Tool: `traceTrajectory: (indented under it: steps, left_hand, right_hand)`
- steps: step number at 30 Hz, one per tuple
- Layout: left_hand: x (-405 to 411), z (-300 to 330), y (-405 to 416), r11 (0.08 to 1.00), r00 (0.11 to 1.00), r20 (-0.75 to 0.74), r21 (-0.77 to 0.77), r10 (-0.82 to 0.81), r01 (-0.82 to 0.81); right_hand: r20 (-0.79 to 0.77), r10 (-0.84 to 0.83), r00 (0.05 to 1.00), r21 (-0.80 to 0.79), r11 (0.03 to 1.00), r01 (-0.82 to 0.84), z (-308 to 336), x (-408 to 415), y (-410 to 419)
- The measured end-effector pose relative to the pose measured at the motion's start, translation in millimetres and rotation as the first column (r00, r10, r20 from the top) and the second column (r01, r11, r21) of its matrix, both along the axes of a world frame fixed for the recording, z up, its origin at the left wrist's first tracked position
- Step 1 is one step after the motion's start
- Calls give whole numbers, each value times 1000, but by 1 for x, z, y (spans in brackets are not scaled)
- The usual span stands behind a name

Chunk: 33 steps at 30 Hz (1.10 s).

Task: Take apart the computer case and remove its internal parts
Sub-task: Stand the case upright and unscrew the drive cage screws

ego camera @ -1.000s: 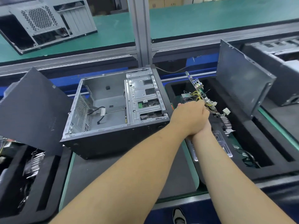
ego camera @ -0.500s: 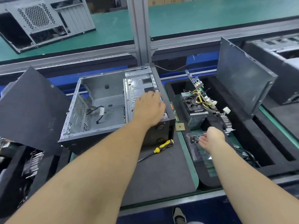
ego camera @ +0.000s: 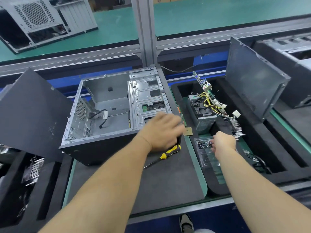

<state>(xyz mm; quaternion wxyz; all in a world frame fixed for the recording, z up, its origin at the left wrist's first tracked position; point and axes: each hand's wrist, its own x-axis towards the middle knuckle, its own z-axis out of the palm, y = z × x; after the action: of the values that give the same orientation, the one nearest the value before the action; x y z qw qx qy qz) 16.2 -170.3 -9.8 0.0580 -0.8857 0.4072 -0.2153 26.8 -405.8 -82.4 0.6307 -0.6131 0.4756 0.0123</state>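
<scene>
A green workbench [ego camera: 117, 29] is stretching across the back of the room, and a dark foam mat [ego camera: 168, 179] is lying under both arms. Far out to the left of the left hand, a black side panel [ego camera: 28, 113] is leaning up. The computer case [ego camera: 107, 115] is lying on its side on the mat, right under the left hand, with its open side facing up and its long side running left to right. The left hand [ego camera: 162, 130] is resting on the case's near right corner with fingers spread. Just below it a yellow screwdriver [ego camera: 161, 156] is lying. The right hand [ego camera: 223, 142] is reaching over a clear screw box [ego camera: 206, 154], fingers loosely curled; I cannot tell if it is pinching anything. Behind that hand a power supply [ego camera: 201, 110] is sitting in a black foam tray [ego camera: 272, 148].
</scene>
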Motion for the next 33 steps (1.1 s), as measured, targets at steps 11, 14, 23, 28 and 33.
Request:
traceTrajectory:
  steps: [11, 14, 23, 28, 33]
  left_hand:
    - [-69, -90, 3, 782, 541, -645, 145, 539, -606]
    - [-63, -88, -2, 737, 469, -715, 96, 519, -669]
    - [-52, -68, 3, 818, 491, -764, 82, 419, -570]
    - [-43, -48, -11, 847, 487, -808, 27, 332, -532]
    - [-29, -4, -37, 812, 473, -871, -179, 131, -556]
  right_hand:
    - [-94, 613, 784, -471, 667, -578, -28, -50, 92]
    - [-123, 635, 762, -447, 650, -614, -30, -53, 99]
    - [-61, 387, 920, -147, 908, -392, -27, -48, 107]
    - [91, 74, 993, -129, 990, -62, -16, -45, 115]
    - [322, -132, 937, -166, 967, 193, 28, -31, 111]
